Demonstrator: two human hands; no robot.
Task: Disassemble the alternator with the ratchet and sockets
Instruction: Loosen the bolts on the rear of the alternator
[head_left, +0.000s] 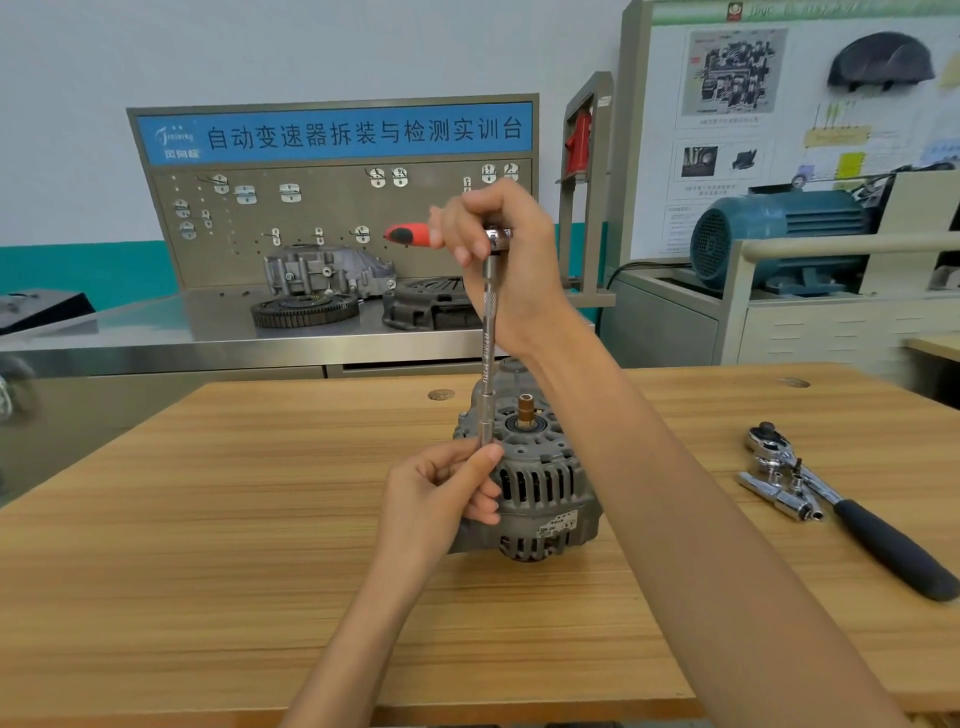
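Head view looks down on a light wooden workbench with a straight grain (208, 519), where a grey cast-metal alternator with slotted vents (540, 478) sits near the middle, its copper-coloured shaft end (525, 410) pointing up. The right hand (498, 244) is curled round the head of a red-and-black-handled ratchet (410, 235), held high above the alternator, the handle sticking out to the left. From the ratchet a long chrome extension bar (488, 338) runs straight down to the alternator's near-left rim. The left hand (441, 493) pinches the lower end of that bar between thumb and curled fingers, just beside the housing and touching it. Well to the right on the bench lie a second chrome ratchet with a black grip (878, 535) and a short rail of chrome sockets (779, 493), touching one another. Behind the bench stands a steel-topped training stand (156, 322) with a grey pegboard (337, 218) carrying metal hooks and a blue banner with white lettering; a toothed flywheel (304, 310), a grey gearbox casing (322, 270) and a dark clutch cover (431, 309) rest on its top. To the right are a teal electric motor (774, 234) on a pale cabinet and a white display board with diagrams (753, 104). The wall is white above a teal band.
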